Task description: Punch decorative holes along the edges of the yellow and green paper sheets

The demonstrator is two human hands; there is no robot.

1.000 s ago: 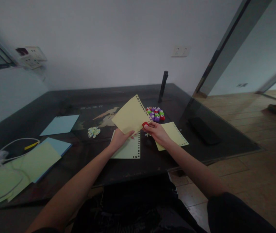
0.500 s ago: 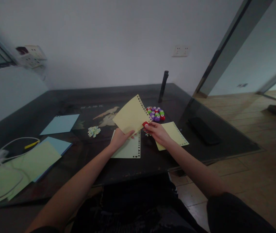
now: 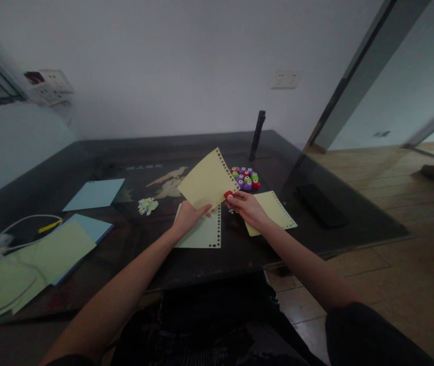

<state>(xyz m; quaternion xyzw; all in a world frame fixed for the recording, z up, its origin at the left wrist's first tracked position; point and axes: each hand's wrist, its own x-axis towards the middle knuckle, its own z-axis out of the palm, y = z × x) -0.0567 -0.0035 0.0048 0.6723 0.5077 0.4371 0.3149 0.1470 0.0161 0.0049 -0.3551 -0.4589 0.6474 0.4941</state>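
Left hand (image 3: 186, 216) lifts yellow sheet (image 3: 206, 181) — right hand (image 3: 246, 207) pinches red punch (image 3: 228, 194)

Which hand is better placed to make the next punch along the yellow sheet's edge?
Right hand: it already grips the red punch at the held yellow sheet's perforated edge. The left hand holds that sheet's lower corner.

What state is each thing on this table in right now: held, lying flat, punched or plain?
Left hand: gripping the raised sheet's lower corner.
Right hand: closed on the red punch.
Yellow sheet: held up tilted, holes along its right edge.
Red punch: clamped on that sheet's edge.
Green sheet: flat, edge punched.
Right yellow sheet: flat, edge punched.
Blue sheet: flat, looks plain.
Spare punches: clustered, untouched.
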